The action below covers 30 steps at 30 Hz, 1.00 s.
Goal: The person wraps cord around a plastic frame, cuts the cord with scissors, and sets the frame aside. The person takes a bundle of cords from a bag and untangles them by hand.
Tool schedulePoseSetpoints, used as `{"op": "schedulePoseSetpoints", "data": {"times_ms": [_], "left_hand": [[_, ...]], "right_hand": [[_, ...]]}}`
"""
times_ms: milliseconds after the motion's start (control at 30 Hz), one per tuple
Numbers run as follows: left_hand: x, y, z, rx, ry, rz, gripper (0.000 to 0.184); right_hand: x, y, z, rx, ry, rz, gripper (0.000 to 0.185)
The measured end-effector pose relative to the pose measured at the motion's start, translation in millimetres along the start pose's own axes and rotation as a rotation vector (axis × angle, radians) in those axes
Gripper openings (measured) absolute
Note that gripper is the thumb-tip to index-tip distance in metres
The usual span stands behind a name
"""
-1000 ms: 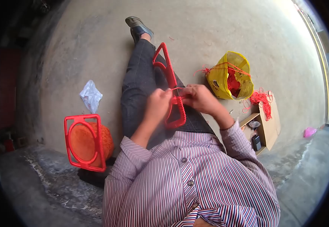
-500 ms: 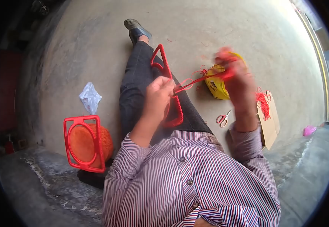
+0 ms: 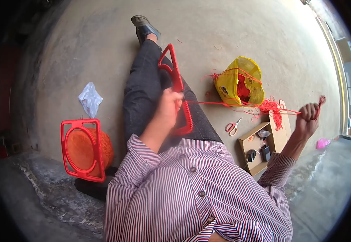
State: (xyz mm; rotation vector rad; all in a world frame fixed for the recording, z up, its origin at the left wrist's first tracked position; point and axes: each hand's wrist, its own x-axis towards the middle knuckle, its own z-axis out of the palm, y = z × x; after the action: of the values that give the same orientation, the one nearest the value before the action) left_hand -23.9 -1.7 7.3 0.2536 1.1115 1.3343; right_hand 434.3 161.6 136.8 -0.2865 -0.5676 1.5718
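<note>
My left hand (image 3: 168, 105) is closed around the side of a red frame (image 3: 177, 79) wound with cord, which stands tilted over my lap. From the frame a red cord (image 3: 232, 103) runs taut to the right, past the mouth of a yellow bag. My right hand (image 3: 307, 119), in a fist far out to the right, grips this cord, and a small twisted bundle of it sticks up above the fist. The left fingertips are partly blurred. A second red frame (image 3: 63, 151) with a round inner ring leans against an orange, drum-shaped object (image 3: 110, 146) at my left.
The yellow bag (image 3: 224, 89) holds red material. Near it lie scissors (image 3: 233, 127), an open cardboard box (image 3: 259, 166) with small black items, and a red cord tangle (image 3: 278, 117) on its flap. A clear plastic bag (image 3: 90, 99) and a pink bag (image 3: 323, 143) rest on the floor.
My right hand has swung far out to the right and drawn the red cord out long and straight. My left hand stays at the frame. The cardboard box has come into view.
</note>
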Motion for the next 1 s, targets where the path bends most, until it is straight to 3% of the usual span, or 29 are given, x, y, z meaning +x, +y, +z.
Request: {"op": "schedulePoseSetpoints", "data": {"times_ms": [33,133,167,200,233,267,333,367,433,533,567,633,667,733,767,800,833,900,933,1000], "left_hand": [[-1,0,2,-0.024,0.039,0.000,0.034],[-8,1,17,-0.021,0.201,0.050,0.038],[-12,0,23,0.189,0.283,0.202,0.039],[-16,-2,29,0.402,0.360,0.351,0.040],[-19,-1,33,0.616,0.433,0.503,0.041],[-25,5,32,0.902,0.393,0.658,0.044],[-37,17,41,0.649,0.092,0.492,0.037],[-42,23,50,0.506,-0.042,0.367,0.035],[-42,27,58,0.434,0.036,0.391,0.018],[-36,43,49,0.133,0.190,0.364,0.007],[-38,50,41,0.143,0.287,0.407,0.006],[-36,54,12,0.914,0.472,0.933,0.005],[-43,52,8,1.069,0.462,0.960,0.006],[-51,44,4,1.273,0.369,1.029,0.013],[-54,37,8,1.328,0.286,0.949,0.014],[-55,29,12,1.302,0.207,0.888,0.013],[-53,20,13,1.274,0.131,0.826,0.012],[-48,7,12,0.905,0.112,0.583,0.011],[-44,3,10,0.720,0.101,0.465,0.010],[-36,2,0,0.730,0.161,0.481,0.010]], "right_hand": [[7,-23,-32,0.140,0.001,-0.049,0.018],[12,-9,-56,0.017,-0.107,0.010,0.017],[6,19,-52,-0.050,0.013,0.053,0.029],[-8,71,19,-0.262,0.309,0.071,0.046],[-16,108,23,-0.383,0.184,0.175,0.052],[-27,143,42,-0.482,0.067,0.270,0.044],[-43,203,48,-0.848,-0.041,0.400,0.022],[-51,222,62,-0.974,-0.265,0.479,0.019],[-59,255,90,-1.164,-0.817,0.549,0.020],[-51,281,106,-1.290,-0.771,0.305,0.023],[-44,285,101,-1.250,-0.630,0.219,0.023],[-35,298,82,-1.151,-0.360,0.055,0.022],[-33,298,67,-1.186,-0.474,0.059,0.022],[-49,298,70,-1.127,-0.618,0.327,0.022],[-58,298,72,-1.091,-0.688,0.460,0.022],[-64,307,71,-1.145,-0.846,0.235,0.023],[-74,316,70,-1.162,-0.862,0.177,0.023],[-83,316,71,-1.183,-0.808,0.332,0.022],[-84,315,68,-1.155,-0.797,0.311,0.020],[-82,310,58,-1.099,-0.781,0.268,0.017]]}}
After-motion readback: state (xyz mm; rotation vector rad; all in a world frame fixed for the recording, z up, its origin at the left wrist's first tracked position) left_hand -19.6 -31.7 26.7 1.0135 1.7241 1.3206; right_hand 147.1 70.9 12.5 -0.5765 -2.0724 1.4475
